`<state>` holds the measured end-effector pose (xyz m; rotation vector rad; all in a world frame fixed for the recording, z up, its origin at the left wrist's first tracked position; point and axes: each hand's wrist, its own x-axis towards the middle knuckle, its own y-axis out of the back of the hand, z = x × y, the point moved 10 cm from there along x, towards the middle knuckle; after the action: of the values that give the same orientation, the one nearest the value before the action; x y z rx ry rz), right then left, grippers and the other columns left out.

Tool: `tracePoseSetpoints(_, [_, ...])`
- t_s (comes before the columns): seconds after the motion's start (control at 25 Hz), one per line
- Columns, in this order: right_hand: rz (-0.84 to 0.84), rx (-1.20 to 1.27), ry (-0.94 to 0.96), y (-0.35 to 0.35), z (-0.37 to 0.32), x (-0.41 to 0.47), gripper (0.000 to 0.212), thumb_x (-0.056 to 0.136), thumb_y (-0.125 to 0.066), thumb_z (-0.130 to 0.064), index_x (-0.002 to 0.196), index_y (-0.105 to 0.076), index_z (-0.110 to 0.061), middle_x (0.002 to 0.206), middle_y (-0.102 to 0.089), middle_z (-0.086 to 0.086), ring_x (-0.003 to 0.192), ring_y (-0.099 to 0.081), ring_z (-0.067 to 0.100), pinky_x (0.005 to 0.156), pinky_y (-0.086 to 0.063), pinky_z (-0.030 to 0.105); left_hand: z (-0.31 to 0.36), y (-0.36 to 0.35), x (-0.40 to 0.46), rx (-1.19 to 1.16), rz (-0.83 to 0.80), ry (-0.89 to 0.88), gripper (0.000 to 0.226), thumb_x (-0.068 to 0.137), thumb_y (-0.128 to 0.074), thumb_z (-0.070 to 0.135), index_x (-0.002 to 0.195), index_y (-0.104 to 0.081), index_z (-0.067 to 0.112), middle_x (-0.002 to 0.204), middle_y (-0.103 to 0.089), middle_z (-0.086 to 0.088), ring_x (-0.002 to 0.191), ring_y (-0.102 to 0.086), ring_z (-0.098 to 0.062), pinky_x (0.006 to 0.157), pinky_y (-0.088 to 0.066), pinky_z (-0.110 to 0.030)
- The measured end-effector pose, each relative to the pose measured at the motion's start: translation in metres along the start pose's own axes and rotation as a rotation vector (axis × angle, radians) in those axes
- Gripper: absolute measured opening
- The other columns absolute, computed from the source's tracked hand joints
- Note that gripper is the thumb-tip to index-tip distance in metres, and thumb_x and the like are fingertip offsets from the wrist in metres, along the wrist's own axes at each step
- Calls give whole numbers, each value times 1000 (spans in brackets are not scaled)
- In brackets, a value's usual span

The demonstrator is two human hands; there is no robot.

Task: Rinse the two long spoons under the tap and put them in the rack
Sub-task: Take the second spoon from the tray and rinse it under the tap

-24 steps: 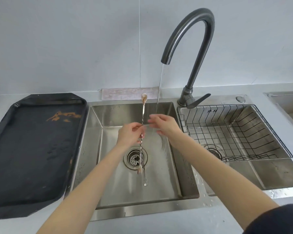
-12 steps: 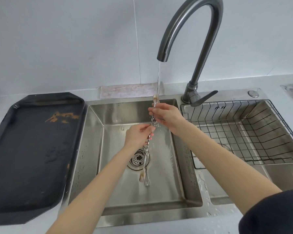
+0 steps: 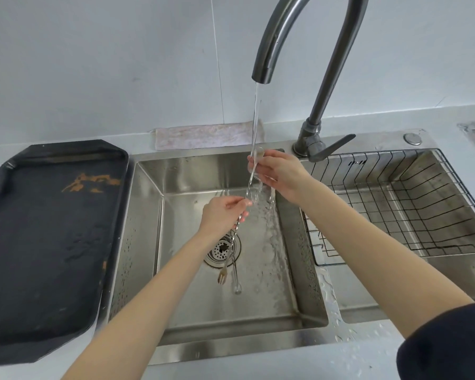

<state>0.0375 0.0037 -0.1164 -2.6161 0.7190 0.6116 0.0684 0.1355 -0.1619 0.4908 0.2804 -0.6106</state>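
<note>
Two long spoons [image 3: 232, 249] are held together under the tap [image 3: 296, 42] stream, shafts pinched by left hand [image 3: 222, 212], bowl ends gripped by right hand [image 3: 279, 175]. Rack [image 3: 412, 204] at 3 o'clock. Risk: wet, thin handles slipping toward the drain [image 3: 222, 249].

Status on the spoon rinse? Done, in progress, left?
Done: nothing racked; the wire rack in the right basin looks empty. In hand: both long spoons are held together over the left basin, the left hand pinching mid-handle and the right hand gripping the upper end under the running tap, water splashing off them. Left: finish rinsing, then move both into the rack.
</note>
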Motion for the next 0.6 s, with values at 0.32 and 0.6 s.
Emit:
tracePoseSetpoints(0.32, [-33,-10,87,-7,-22,-2,33,92,-49,5,124,-53,0,100,-63,6,79,-62,9,75,-50,16,8,-7,-8,-19,-10,-23,21,89,-56,25,99,-72,16,63,-62,4,65,-58,-14,73,-49,-28])
tracePoseSetpoints(0.6, [-12,-16,121,-13,-20,0,38,89,-53,5,126,-51,-3,99,-66,5,81,-68,15,75,-51,18,25,4,-2,47,12,-100,25,92,-50,22,101,-71,13,62,-60,3,60,-56,-10,86,-50,-34])
